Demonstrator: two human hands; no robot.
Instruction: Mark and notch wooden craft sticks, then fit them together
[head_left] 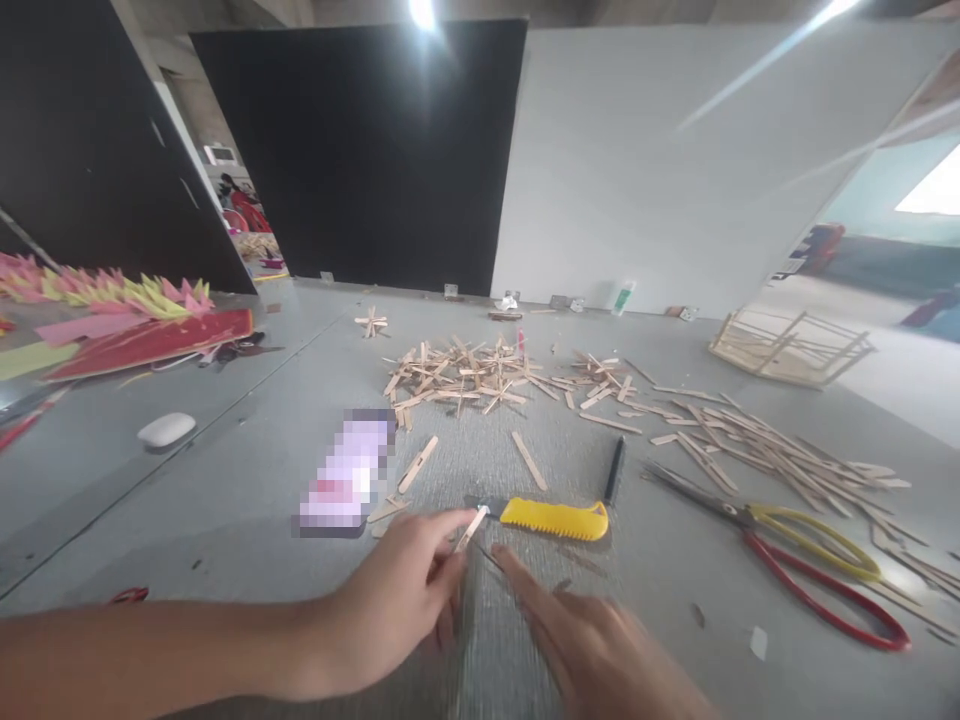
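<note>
Near the front middle of the grey table, my left hand [409, 590] pinches a short wooden stick [472, 530] between thumb and fingers. My right hand [581, 630] is just to the right, its index finger pointing toward the stick; a thin dark item lies by that fingertip, and its other fingers are blurred and partly hidden. Beyond both hands lies a yellow-handled knife [553, 518], its blade pointing left behind the stick. Two loose sticks, one on the left [418, 464] and one on the right [529, 460], rest farther back.
A phone [349, 470] lies left of the knife. Red-and-yellow-handled scissors [746, 518] and a heap of long sticks [780, 445] are on the right. Behind is a pile of small stick pieces [457, 375]. A black pen [615, 470] and a white oval object [166, 431] also lie on the table [262, 480].
</note>
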